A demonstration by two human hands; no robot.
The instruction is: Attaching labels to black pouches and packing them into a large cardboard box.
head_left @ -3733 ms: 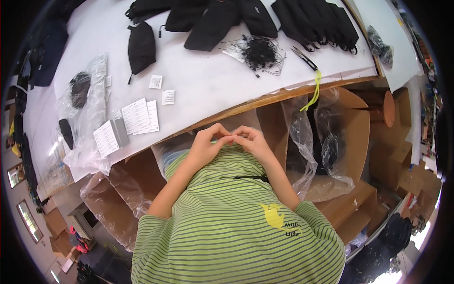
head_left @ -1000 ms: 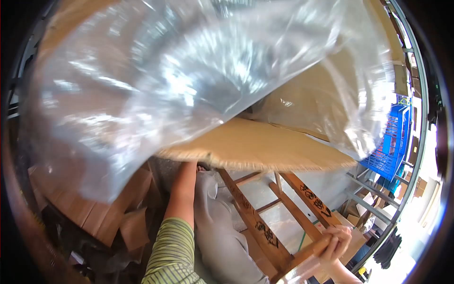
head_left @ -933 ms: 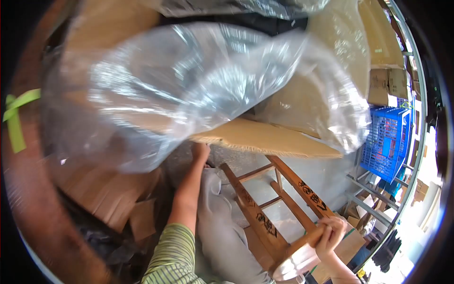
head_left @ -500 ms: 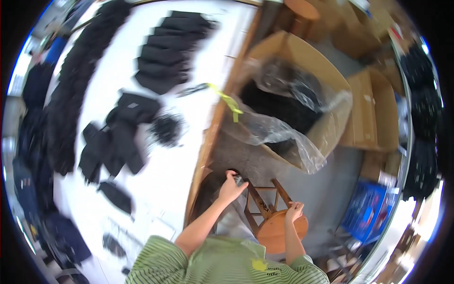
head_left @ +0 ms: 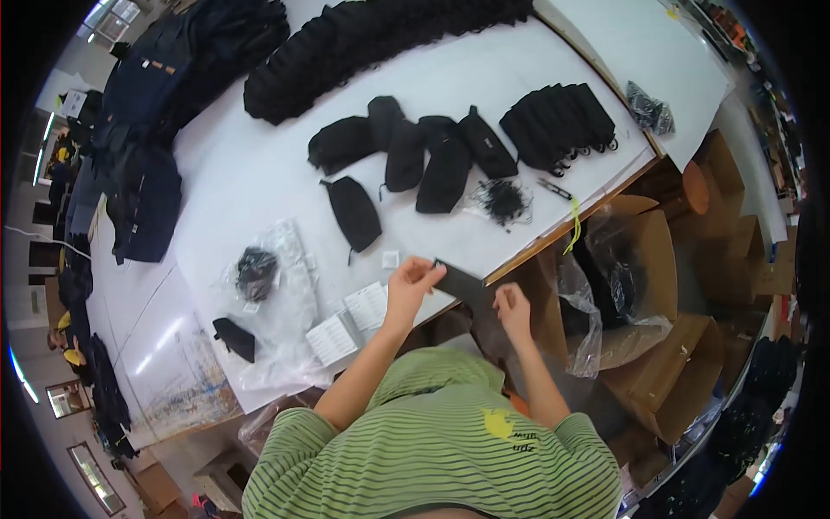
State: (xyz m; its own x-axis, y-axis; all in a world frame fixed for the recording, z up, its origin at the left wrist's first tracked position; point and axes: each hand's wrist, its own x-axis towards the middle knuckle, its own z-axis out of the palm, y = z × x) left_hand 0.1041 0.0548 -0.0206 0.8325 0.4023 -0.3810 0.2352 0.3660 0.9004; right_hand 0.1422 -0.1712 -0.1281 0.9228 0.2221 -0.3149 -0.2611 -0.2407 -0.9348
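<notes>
My left hand is closed on one end of a flat black fabric pouch, at the front edge of the white table. The pouch slants down toward my right hand, whose fingers are curled close together beside its lower end; whether they pinch anything is too small to tell. Beyond my hands lie several loose black pouches. To their right is an overlapping row of black pouches. A tangle of thin black cords sits in front, beside small snips with a yellow-green ribbon.
An open cardboard box with clear plastic and dark goods stands below the table's right edge. White printed sheets and clear plastic bags lie left of my hands. Black goods line the far side; dark garments are piled far left.
My view has swung left from the box and wooden stool toward the table. My hands have come up to the table edge, and the black pouch now shows clearly in my left hand.
</notes>
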